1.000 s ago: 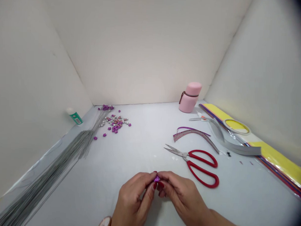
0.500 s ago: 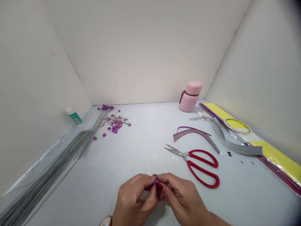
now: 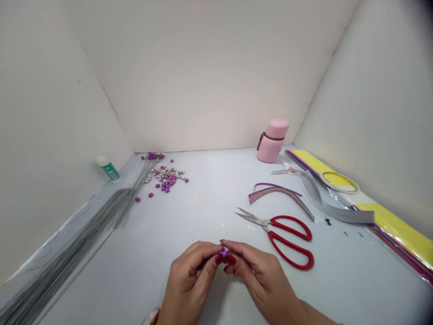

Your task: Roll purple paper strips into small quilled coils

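While left hand point(image 3: 189, 275) and right hand point(image 3: 258, 280) pinch together at the fingertips, small purple folded-paper star point(image 3: 223, 253) sits clamped between them, held above white tabletop point(image 3: 207, 219), near red-handled steel scissors point(image 3: 267, 225). Grip looks firm; best kept on the star's edges, fingertips light, so its points don't crush. Thin grey wire bundle point(image 3: 94, 210) and loose star pile point(image 3: 168, 177) lie well left.

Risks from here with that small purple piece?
The small purple piece is pinched only at the fingertips of the left hand and right hand, so it could slip and drop. The red-handled scissors lie near the right hand, points exposed; a careless sideways move might catch them.
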A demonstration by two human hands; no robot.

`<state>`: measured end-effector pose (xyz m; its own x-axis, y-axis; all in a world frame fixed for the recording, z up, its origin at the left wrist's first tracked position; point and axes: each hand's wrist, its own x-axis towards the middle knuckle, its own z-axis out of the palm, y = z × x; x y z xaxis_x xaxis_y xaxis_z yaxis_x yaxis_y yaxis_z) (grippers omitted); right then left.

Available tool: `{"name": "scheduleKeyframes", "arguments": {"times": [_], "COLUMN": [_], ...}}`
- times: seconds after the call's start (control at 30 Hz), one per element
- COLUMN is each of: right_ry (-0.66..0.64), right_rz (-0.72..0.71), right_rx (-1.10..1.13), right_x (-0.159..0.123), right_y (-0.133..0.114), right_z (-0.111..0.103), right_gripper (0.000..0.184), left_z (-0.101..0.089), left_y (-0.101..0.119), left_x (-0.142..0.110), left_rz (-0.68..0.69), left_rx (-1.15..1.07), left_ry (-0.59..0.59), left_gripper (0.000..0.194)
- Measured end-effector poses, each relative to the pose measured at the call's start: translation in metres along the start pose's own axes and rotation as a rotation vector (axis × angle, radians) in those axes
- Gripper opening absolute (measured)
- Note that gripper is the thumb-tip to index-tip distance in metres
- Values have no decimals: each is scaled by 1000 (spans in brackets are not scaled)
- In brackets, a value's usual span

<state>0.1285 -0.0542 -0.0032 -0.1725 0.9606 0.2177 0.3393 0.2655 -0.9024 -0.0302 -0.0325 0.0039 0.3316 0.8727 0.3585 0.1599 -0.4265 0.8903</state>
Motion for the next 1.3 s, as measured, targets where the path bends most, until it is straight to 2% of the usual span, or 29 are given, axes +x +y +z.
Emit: {"name": "scheduleKeyframes", "arguments": {"times": [0.1, 0.2, 0.53, 0.73, 0.9, 1.0, 1.07, 1.17, 1.3], "right_ry": [-9, 1, -28, -26, 25, 60, 36, 8, -2], "right_rz": [21, 69, 73, -5, -120, -157, -96, 77, 203], "right_rx": [31, 34, 37, -33, -209, -275, -186, 44, 194], "right_x": [1, 2, 0, 0, -1, -2, -1, 1, 5], "right_y": [1, 2, 2, -2, -2, -2, -2, -3, -3], "right_z": [-1, -1, -1, 0, 3, 5, 4, 3, 2], "right_gripper": [24, 24, 22, 22, 22, 24, 23, 25, 29], "left_z": [1, 1, 2, 4, 10, 11, 8, 3, 0], "left_y": [-3, -4, -2, -4, -4, -3, -3, -2, -4], "left_x": [1, 0, 0, 0, 0, 0, -1, 0, 2], "left_rz": [-42, -47, 70, 158, 262, 232, 152, 35, 11], "left_rx": [-59, -25, 129, 198, 299, 308, 240, 92, -16], "left_ry": [-6, 6, 42, 85, 164, 166, 122, 42, 7], "left_gripper": [17, 17, 19, 16, 16, 15, 14, 15, 18]}}
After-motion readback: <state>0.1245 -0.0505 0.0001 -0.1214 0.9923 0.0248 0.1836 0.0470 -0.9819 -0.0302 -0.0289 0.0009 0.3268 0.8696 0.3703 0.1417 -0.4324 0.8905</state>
